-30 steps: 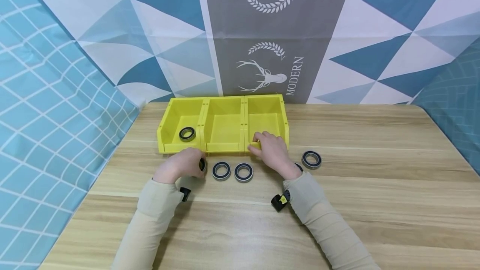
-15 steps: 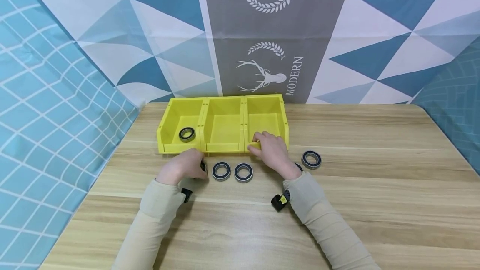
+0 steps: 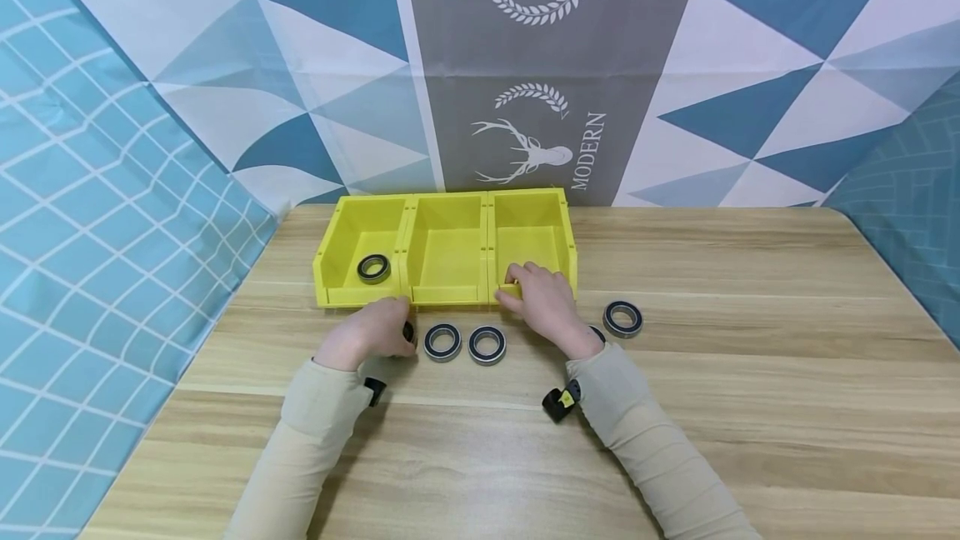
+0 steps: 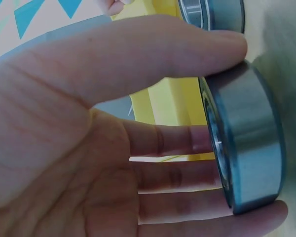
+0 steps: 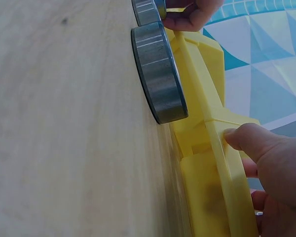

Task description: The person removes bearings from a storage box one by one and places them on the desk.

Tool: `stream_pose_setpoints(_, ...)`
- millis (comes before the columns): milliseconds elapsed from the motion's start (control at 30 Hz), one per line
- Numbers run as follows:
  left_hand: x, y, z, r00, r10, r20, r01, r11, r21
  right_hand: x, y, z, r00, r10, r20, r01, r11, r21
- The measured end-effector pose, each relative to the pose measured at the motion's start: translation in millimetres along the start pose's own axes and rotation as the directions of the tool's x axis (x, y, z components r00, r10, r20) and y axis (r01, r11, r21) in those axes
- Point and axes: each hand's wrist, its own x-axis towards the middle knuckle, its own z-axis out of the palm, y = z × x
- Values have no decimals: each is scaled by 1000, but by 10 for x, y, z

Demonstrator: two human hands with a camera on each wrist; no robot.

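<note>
My left hand [image 3: 366, 332] is at the table in front of the left yellow bin. It holds a ball bearing [image 4: 251, 140] by its rim, thumb on one side and fingers on the other; in the head view the hand covers most of it. My right hand [image 3: 545, 304] grips the front lip of the right yellow bin [image 5: 222, 173], thumb outside and fingers reaching over inside. A small shiny bit shows by those fingers in the right wrist view, too hidden to identify. Two bearings, one left [image 3: 442, 342] and one right [image 3: 487, 346], lie flat between my hands.
Another bearing [image 3: 373, 268] lies inside the left bin [image 3: 360, 296]. The middle bin [image 3: 447, 261] stands joined between the outer two. Right of my right wrist lies a bearing [image 3: 622, 319], with one more [image 3: 597, 334] partly hidden by the wrist. A patterned cloth [image 3: 360, 107] hangs behind.
My left hand has shifted slightly to the right, nearer the two bearings on the table. The right hand keeps its place on the bin's lip.
</note>
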Motion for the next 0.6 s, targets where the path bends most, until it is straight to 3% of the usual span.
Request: stream_pose_setpoints(600, 36, -18, 48, 1000, 17, -13, -17, 999, 32, 4, 0, 5, 1000, 3, 8, -3, 1000, -2)
